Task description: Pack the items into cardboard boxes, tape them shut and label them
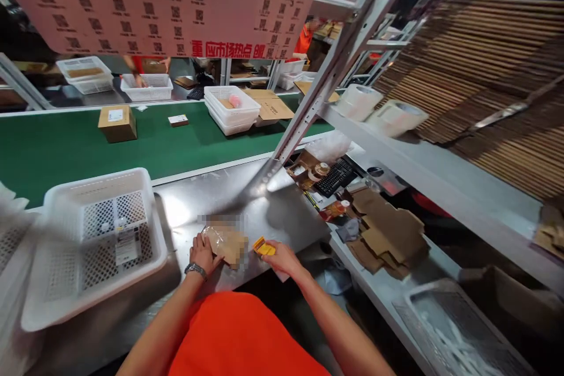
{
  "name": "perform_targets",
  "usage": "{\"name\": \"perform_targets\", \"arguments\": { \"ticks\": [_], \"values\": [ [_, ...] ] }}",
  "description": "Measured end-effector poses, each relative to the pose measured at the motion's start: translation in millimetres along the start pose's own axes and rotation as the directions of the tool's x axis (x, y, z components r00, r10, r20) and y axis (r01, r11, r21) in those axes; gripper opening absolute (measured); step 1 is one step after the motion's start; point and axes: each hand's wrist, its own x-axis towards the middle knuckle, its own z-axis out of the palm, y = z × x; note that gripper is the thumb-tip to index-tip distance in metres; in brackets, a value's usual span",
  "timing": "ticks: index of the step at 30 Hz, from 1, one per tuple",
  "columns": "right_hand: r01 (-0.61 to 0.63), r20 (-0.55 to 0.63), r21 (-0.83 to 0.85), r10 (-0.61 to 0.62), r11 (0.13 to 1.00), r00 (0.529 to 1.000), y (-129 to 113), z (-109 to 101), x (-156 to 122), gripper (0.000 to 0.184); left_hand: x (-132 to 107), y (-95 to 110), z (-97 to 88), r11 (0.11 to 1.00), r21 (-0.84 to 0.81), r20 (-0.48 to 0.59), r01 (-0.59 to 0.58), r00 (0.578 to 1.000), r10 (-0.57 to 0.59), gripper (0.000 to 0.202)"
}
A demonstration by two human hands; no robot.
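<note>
On the metal table lies a small brown cardboard package [229, 244] with shiny clear plastic over its left part; its far and right edges are blurred out. My left hand [204, 254], with a band at the wrist, rests at the package's left side, fingers spread and touching it. Just right of the package, my right hand [279, 258] is closed on a small yellow packet [263, 247] with dark print, held between thumb and fingers. A white plastic basket [152, 229] stands to the left, with a white-labelled clear item [127, 244] inside.
Beyond the table runs a green conveyor belt [66, 150] with a carton [117, 124] and stacked white baskets [229, 123]. A slanted metal post [304, 111] rises ahead. Tape rolls [399, 116] sit on the right shelf; flattened cardboard [388, 226] lies below. A co-worker's hand [140, 81] is across the belt.
</note>
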Motion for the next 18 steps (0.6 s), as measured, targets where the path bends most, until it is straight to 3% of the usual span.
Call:
{"name": "perform_targets", "arguments": {
  "ticks": [2, 4, 8, 11, 13, 15, 16, 18],
  "values": [
    [0.016, -0.054, -0.255, -0.03, 0.967, 0.998, 0.2, -9.9, 10.7, 0.071, -8.9, 4.4, -4.4, 0.999, -0.031, 0.0, 0.037, 0.999, -0.037, 0.084],
    [0.017, -0.072, -0.493, -0.06, 0.87, 0.996, 2.4, -9.1, 26.5, 0.078, -18.5, 9.5, -9.3, 0.994, -0.079, 0.042, 0.073, 0.997, -0.07, 0.079],
    [0.023, -0.044, -0.693, -0.073, 0.72, 0.996, 20.9, 15.3, 62.1, 0.075, -34.2, 12.3, -17.9, 0.97, -0.237, 0.135, 0.061, 0.99, -0.029, 0.075],
    [0.01, -0.219, -0.684, -0.219, 0.729, 0.951, 43.6, 43.1, 77.0, 0.072, -46.6, 2.6, -30.7, 0.92, -0.392, 0.068, 0.002, 0.997, 0.027, 0.072],
    [0.121, -0.316, -0.622, -0.39, 0.773, 0.865, 54.6, 67.2, 78.9, 0.072, -53.2, -12.7, -50.2, 0.894, -0.445, -0.018, -0.052, 0.999, 0.049, 0.063],
    [0.277, -0.33, -0.54, -0.503, 0.794, 0.799, 57.7, 96.1, 76.9, 0.074, -54.1, -38.3, -80.5, 0.901, -0.431, -0.117, -0.041, 0.993, -0.011, 0.052],
    [0.326, -0.32, -0.493, -0.516, 0.807, 0.794, 56.5, 111.1, 75.6, 0.076, -51.9, -55.2, -98.7, 0.909, -0.416, -0.17, -0.012, 0.983, -0.065, 0.048],
    [0.325, -0.305, -0.398, -0.458, 0.858, 0.835, 50.6, 138.2, 73.8, 0.081, -43.1, -94.9, -135.9, 0.921, -0.372, -0.234, 0.114, 0.949, -0.212, 0.045]
  ]
}}
